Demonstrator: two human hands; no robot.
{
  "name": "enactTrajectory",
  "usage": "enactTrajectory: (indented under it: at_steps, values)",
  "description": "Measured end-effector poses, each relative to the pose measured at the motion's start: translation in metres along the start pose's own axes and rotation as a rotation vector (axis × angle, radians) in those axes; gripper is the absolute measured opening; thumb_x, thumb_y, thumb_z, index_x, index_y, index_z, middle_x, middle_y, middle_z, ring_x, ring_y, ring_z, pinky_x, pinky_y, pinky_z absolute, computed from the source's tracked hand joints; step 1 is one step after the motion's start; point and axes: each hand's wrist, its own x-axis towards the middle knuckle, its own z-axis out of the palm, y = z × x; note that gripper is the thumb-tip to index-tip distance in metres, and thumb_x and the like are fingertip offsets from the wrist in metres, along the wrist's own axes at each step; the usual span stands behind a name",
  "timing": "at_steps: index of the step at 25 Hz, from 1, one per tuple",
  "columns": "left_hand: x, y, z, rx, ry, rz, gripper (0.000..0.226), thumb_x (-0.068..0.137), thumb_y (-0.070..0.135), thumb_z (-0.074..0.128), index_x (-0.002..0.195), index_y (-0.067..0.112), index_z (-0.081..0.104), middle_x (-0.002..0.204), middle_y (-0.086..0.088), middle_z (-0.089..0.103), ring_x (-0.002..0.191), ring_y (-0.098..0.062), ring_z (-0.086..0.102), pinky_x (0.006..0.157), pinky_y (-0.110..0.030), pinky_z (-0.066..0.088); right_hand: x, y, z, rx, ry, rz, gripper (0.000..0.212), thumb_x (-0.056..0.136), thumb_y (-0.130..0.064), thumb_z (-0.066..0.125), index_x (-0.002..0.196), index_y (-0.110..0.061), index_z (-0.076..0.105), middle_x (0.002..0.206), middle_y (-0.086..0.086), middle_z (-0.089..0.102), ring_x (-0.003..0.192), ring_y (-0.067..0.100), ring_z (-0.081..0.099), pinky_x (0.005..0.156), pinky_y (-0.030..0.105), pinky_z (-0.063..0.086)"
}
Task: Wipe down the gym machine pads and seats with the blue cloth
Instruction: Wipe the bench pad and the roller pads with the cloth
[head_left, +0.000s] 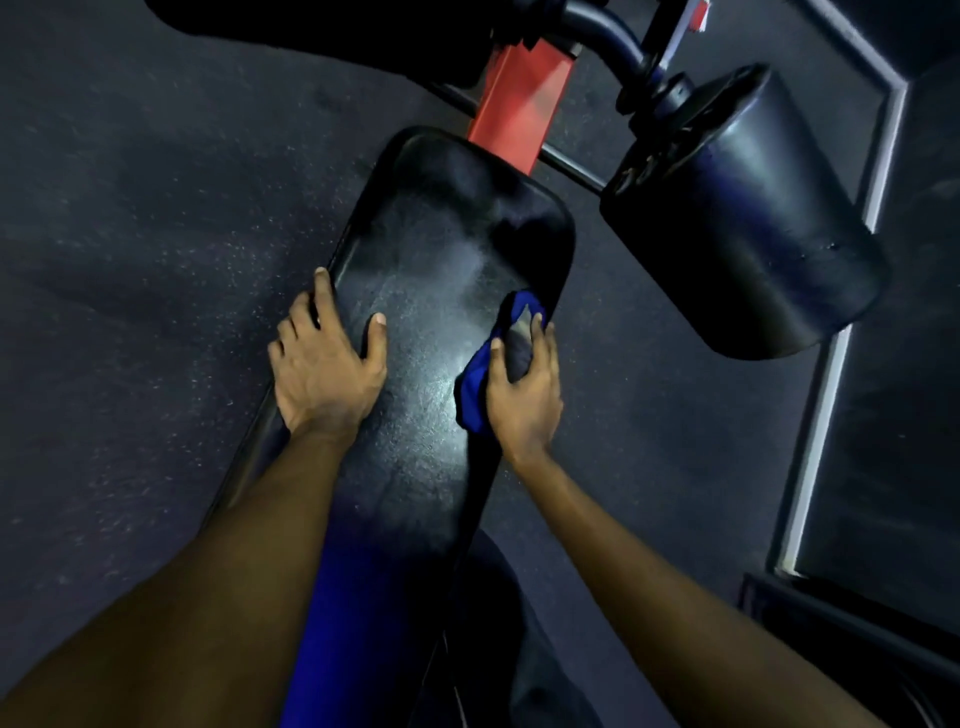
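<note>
So the long black padded bench seat (431, 322) runs from 6 o'clock up toward 12. Left hand (324, 371) lies flat on its 9 o'clock edge, right hand (524, 395) on the 3 o'clock edge with the bunched blue cloth (480, 379) under it. Red square steel post (514, 98) sits behind the seat at 12, black cylindrical roller pad (748, 218) off at 2, speckled rubber floor (130, 260) underneath.

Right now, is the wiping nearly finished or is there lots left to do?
Hard to say how much is finished. The long black pad has a pale smeary sheen down its middle, which may be wiped area. In hand: the right hand presses the blue cloth near the pad's right edge while the left hand steadies the other side. Left: the round roller pad is untouched right now.
</note>
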Motion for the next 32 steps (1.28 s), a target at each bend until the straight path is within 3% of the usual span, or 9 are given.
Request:
enactTrajectory:
  at_steps: [4,7,10,17,20,24,28,32]
  values:
    - [-0.001,-0.016,-0.014,-0.075,-0.141,0.102,0.076,0.104,0.056,0.035,0.162,0.016,0.008,0.153,-0.026,0.035,0.132,-0.045,0.044,0.107,-0.059,0.038,0.036,-0.005,0.0,0.173,0.082,0.217,0.055,0.094,-0.053,0.061,0.145,-0.034,0.053,0.142,0.0,0.061,0.129,0.026,0.057,0.108,0.042,0.046]
    - [-0.031,-0.055,-0.035,-0.101,-0.303,0.047,0.073,0.102,0.063,0.026,0.161,0.031,-0.003,0.147,-0.029,0.04,0.124,-0.049,0.05,0.097,-0.064,0.044,-0.018,0.0,0.007,0.134,0.058,0.128,0.057,0.093,-0.051,0.064,0.147,-0.037,0.05,0.155,-0.006,0.047,0.138,0.02,0.05,0.113,0.043,0.041]
    - [-0.065,-0.073,-0.046,-0.127,-0.313,-0.062,0.07,0.1,0.066,0.023,0.16,0.037,0.003,0.141,-0.029,0.044,0.118,-0.051,0.053,0.093,-0.065,0.046,-0.054,0.017,0.007,0.08,-0.027,-0.01,0.059,0.094,-0.048,0.065,0.149,-0.038,0.047,0.163,-0.013,0.032,0.146,0.018,0.038,0.116,0.048,0.038]
    - [-0.064,-0.075,-0.043,-0.074,-0.316,-0.078,0.071,0.099,0.066,0.022,0.16,0.037,0.004,0.142,-0.032,0.041,0.118,-0.056,0.05,0.097,-0.067,0.043,-0.038,0.018,-0.01,0.0,-0.123,-0.041,0.055,0.098,-0.041,0.062,0.15,-0.031,0.048,0.161,-0.006,0.034,0.141,0.024,0.039,0.114,0.042,0.035]
    - [-0.065,-0.056,-0.06,0.001,-0.353,-0.131,0.072,0.099,0.065,0.018,0.162,0.031,0.007,0.152,-0.033,0.03,0.13,-0.056,0.04,0.108,-0.066,0.034,-0.03,0.011,-0.045,-0.059,-0.21,-0.153,0.051,0.1,-0.04,0.058,0.149,-0.028,0.049,0.157,-0.001,0.043,0.136,0.028,0.045,0.113,0.045,0.036]
    - [-0.074,0.002,-0.109,-0.128,-0.34,-0.132,0.066,0.104,0.058,0.022,0.161,0.025,0.022,0.153,-0.03,0.03,0.135,-0.053,0.037,0.114,-0.062,0.028,-0.029,-0.027,-0.128,-0.216,-0.283,-0.401,0.048,0.099,-0.043,0.056,0.147,-0.034,0.05,0.154,-0.004,0.046,0.126,0.029,0.051,0.108,0.047,0.041]
    - [-0.06,0.077,-0.153,-0.216,-0.302,-0.037,0.06,0.106,0.053,0.028,0.158,0.022,0.031,0.15,-0.027,0.037,0.134,-0.05,0.041,0.114,-0.059,0.03,-0.006,-0.06,-0.221,-0.381,-0.114,-0.617,0.053,0.094,-0.039,0.063,0.145,-0.035,0.051,0.153,-0.004,0.047,0.117,0.032,0.057,0.094,0.046,0.05]
    - [-0.054,0.136,-0.16,-0.12,-0.277,0.242,0.065,0.105,0.049,0.037,0.159,0.015,0.026,0.153,-0.025,0.037,0.135,-0.047,0.042,0.112,-0.056,0.033,0.064,-0.075,-0.289,-0.445,0.05,-0.581,0.053,0.094,-0.038,0.061,0.146,-0.034,0.049,0.154,-0.002,0.046,0.119,0.034,0.055,0.096,0.05,0.049]
